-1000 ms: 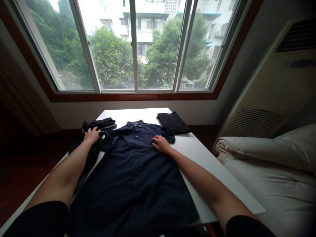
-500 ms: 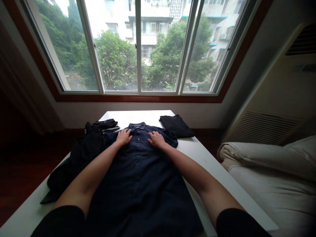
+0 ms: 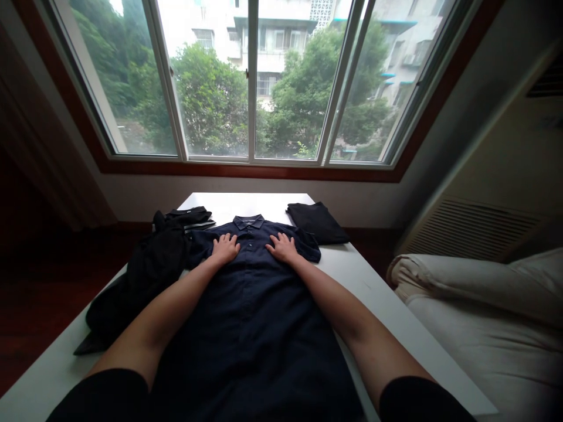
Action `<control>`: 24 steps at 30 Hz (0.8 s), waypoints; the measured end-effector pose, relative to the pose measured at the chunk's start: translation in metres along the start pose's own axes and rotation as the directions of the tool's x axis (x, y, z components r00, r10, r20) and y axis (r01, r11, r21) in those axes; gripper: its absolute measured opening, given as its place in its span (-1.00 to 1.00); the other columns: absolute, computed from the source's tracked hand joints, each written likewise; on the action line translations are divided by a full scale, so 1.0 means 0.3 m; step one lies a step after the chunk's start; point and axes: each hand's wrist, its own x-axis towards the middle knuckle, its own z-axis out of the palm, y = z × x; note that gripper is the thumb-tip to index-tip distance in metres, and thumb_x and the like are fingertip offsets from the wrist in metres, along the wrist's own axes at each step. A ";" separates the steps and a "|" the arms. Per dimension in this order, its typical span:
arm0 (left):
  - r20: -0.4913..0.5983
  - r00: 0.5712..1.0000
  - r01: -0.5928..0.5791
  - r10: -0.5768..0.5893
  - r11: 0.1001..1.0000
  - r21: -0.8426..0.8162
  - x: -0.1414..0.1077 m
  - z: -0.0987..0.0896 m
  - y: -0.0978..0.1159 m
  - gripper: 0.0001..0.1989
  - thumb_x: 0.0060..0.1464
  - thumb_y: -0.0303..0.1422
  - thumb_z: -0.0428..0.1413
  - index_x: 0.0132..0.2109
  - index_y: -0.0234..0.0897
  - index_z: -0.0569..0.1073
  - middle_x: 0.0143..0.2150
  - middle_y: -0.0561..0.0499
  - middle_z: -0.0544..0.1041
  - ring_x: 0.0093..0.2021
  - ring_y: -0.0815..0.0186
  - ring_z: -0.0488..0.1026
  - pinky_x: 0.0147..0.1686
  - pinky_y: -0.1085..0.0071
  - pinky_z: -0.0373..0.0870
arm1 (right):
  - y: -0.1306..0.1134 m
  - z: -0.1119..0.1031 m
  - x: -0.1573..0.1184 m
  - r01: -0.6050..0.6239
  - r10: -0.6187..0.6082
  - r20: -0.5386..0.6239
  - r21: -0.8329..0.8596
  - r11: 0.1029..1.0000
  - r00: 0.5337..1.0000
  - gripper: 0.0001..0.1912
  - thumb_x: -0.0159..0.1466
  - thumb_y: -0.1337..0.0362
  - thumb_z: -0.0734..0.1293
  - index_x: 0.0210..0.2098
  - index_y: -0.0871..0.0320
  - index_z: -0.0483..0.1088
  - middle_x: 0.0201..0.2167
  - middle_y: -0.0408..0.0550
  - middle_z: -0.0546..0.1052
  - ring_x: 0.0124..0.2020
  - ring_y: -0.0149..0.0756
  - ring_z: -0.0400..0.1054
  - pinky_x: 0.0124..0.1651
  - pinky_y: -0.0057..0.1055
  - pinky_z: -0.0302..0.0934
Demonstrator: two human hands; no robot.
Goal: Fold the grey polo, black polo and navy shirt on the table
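Note:
A dark navy short-sleeved shirt lies front up, spread along the table, its collar pointing to the window and its button strip running down the middle. My left hand rests flat on the left chest of the shirt, fingers spread. On the right chest, my right hand lies palm down, also with fingers apart. Neither hand grips the cloth. The shirt's lower end runs out of the picture at the bottom, between my forearms.
A white table carries everything. Heaped black clothes lie along its left side, touching the shirt. A folded black garment sits at the far right corner. A pale covered sofa stands to the right; a window is ahead.
Both hands have slid slightly toward me over the shirt's chest, staying flat. The view has shifted a little. The shirt and the other clothes look the same.

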 end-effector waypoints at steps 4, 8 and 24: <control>0.085 0.996 0.019 -0.016 0.999 -0.041 0.035 -0.006 -0.021 -0.26 0.39 0.09 -0.24 0.53 -0.16 0.13 0.59 -0.23 -0.01 0.55 -0.14 -0.10 0.40 -0.31 -0.11 | 0.001 -0.018 0.007 0.008 -0.007 0.055 -0.002 1.000 0.998 -0.22 0.47 -0.26 0.07 0.52 -0.02 0.07 0.56 0.18 -0.05 0.56 0.14 -0.25 0.47 0.27 -0.38; 0.119 0.992 0.036 -0.029 0.998 -0.049 0.078 -0.011 -0.038 -0.21 0.36 0.15 -0.27 0.55 -0.14 0.09 0.61 -0.21 -0.07 0.57 -0.16 -0.16 0.41 -0.32 -0.17 | 0.009 -0.029 0.043 0.005 -0.006 0.068 0.003 1.000 0.998 -0.22 0.46 -0.26 0.07 0.53 -0.02 0.06 0.57 0.16 -0.07 0.56 0.14 -0.27 0.47 0.27 -0.39; 0.089 0.994 0.073 -0.068 0.995 -0.062 0.256 -0.031 -0.086 -0.29 0.39 0.10 -0.22 0.52 -0.10 0.17 0.59 -0.15 -0.01 0.57 -0.06 -0.10 0.43 -0.22 -0.10 | 0.021 -0.043 0.222 0.022 -0.025 0.043 0.056 0.998 0.999 -0.27 0.47 -0.20 0.15 0.51 -0.02 0.12 0.57 0.10 -0.04 0.57 0.02 -0.26 0.51 0.14 -0.40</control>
